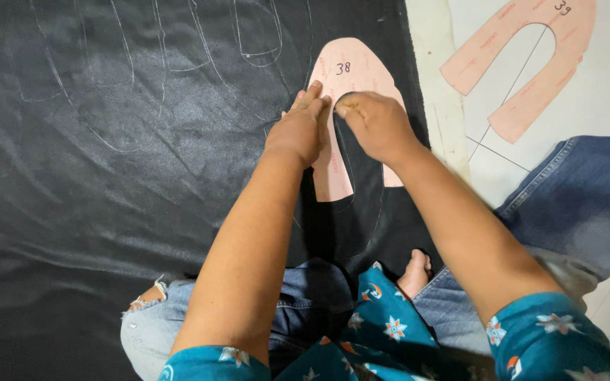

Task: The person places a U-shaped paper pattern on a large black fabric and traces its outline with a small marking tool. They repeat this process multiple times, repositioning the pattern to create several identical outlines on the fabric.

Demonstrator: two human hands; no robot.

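Seen from the head camera, reading left to right. A sheet of black leather-like material [107,176] covers the floor across the left and centre, and I see pale chalk outlines [118,63] of curved shapes drawn on its far part. Near the centre lies a pink U-shaped card pattern [351,70], flat on the black sheet, its rounded end far and its two legs pointing toward me. My left hand [298,127] presses flat on the left leg of this pattern, fingers together and stretched toward the far side, pinning the card down rather than gripping it. Just to its right, my right hand [375,123] rests over the right leg, fingertips pinched together at the inner edge of the U; whatever they pinch is too small for me to tell. The two hands almost touch at their fingertips. Near me are knees in blue jeans [305,303], a teal flower-print garment [383,331], and a bare foot [416,271] resting on the sheet's near edge. To the far right, well apart, a second pink U-shaped card pattern [524,63] lies on a white floor [601,99].
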